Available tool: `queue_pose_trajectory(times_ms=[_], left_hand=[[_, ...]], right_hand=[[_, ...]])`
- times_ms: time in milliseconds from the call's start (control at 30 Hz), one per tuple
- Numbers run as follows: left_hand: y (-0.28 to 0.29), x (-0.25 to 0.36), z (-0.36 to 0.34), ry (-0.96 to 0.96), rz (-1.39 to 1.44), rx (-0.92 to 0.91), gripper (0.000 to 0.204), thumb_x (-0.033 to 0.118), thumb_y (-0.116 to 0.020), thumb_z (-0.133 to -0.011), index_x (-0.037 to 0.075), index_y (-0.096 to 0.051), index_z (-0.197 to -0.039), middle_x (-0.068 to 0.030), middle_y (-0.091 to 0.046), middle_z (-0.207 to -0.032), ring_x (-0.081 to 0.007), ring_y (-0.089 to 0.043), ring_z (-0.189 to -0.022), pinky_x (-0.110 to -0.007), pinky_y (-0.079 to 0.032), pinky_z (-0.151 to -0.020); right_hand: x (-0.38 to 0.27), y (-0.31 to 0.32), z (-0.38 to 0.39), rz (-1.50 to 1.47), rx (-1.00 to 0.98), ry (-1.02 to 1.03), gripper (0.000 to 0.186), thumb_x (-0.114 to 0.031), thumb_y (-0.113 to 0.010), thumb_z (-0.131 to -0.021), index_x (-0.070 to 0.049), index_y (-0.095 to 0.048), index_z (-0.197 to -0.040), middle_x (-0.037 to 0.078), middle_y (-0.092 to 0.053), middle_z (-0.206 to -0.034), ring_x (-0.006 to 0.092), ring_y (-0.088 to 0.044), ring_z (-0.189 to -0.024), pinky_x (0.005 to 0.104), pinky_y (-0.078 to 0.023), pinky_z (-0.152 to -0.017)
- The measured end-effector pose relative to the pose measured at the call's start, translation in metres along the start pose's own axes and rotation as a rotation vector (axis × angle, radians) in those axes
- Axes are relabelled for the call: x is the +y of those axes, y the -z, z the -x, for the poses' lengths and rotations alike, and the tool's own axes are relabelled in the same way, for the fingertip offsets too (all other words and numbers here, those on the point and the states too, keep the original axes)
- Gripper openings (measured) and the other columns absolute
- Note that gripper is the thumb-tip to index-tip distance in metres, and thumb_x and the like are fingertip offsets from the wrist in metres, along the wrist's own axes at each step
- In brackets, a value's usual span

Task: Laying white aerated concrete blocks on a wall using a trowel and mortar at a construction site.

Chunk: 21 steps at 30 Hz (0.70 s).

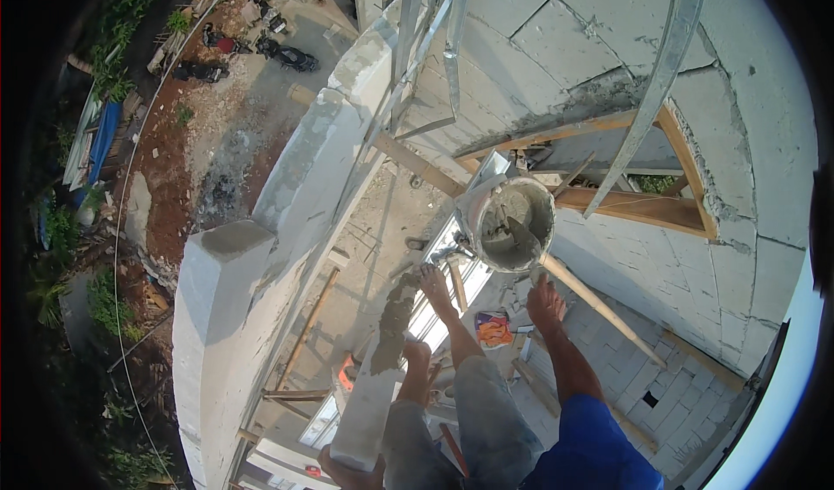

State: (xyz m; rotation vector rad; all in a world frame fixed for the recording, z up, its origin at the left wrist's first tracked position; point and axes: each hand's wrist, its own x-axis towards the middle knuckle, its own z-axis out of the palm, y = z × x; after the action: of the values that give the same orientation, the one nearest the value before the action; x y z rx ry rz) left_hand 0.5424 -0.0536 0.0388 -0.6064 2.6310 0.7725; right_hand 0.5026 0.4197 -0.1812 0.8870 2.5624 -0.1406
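Note:
My left hand [349, 471] is wrapped around the near end of a long pale concrete block [363, 420], at the bottom of the view. Wet grey mortar [395, 321] covers the block's far part. My right hand [546, 306] is closed on the handle of a trowel [523, 236], just below the rim of a bucket [460, 216]. The trowel's blade dips into the bucket, where grey mortar lies and coats the inside wall. My fingers partly hide the handle.
My bare feet [437, 288] stand high up by a metal plank [473, 277]. Metal scaffold bars [647, 90] cross the upper view. A block wall [304, 164] drops away left; another with a wooden frame [638, 208] rises right. A wooden pole [604, 310] slants below the bucket. Motorcycles [287, 56] stand far below.

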Motion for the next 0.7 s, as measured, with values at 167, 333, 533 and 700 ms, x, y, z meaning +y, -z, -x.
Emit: queue_pose_trajectory(times_ms=[167, 333, 533, 700], left_hand=[[0.006, 0.001, 0.000, 0.002, -0.019, -0.003, 0.098, 0.015, -0.080, -0.049, -0.001, -0.030, -0.132, -0.0184, -0.040, -0.118, -0.0351, -0.043, -0.111, -0.049, -0.034, -0.098], [0.012, 0.005, -0.003, 0.004, -0.010, -0.094, 0.097, 0.012, -0.084, -0.049, 0.000, -0.030, -0.129, -0.0182, -0.038, -0.116, -0.0352, -0.042, -0.109, -0.049, -0.036, -0.093], [0.015, 0.015, -0.007, -0.103, -0.114, -0.028, 0.094, 0.014, -0.088, -0.050, 0.002, -0.033, -0.126, -0.0182, -0.040, -0.115, -0.0370, -0.044, -0.106, -0.050, -0.038, -0.089], [0.011, 0.030, -0.006, -0.163, -0.123, 0.013, 0.091, 0.017, -0.088, -0.051, 0.002, -0.036, -0.123, -0.0186, -0.043, -0.113, -0.0366, -0.046, -0.103, -0.047, -0.039, -0.087]], right_hand=[[-0.005, 0.007, 0.000, 0.065, 0.058, 0.079, 0.057, -0.023, -0.060, -0.083, -0.006, -0.043, -0.134, 0.018, -0.060, -0.097, 0.0398, -0.066, -0.077, 0.0526, -0.053, -0.067], [0.007, 0.009, -0.007, 0.130, -0.145, 0.033, 0.057, -0.024, -0.061, -0.084, -0.008, -0.040, -0.135, 0.020, -0.061, -0.098, 0.0398, -0.065, -0.083, 0.0530, -0.052, -0.072], [-0.054, 0.071, -0.019, -0.196, 0.125, 0.188, 0.045, -0.028, -0.061, -0.089, -0.001, -0.047, -0.123, 0.029, -0.060, -0.104, 0.0482, -0.061, -0.088, 0.0550, -0.049, -0.071], [-0.169, 0.100, -0.063, -0.331, 0.088, 0.550, 0.046, -0.017, -0.068, -0.084, 0.006, -0.041, -0.115, 0.031, -0.056, -0.099, 0.0501, -0.061, -0.085, 0.0519, -0.051, -0.067]])
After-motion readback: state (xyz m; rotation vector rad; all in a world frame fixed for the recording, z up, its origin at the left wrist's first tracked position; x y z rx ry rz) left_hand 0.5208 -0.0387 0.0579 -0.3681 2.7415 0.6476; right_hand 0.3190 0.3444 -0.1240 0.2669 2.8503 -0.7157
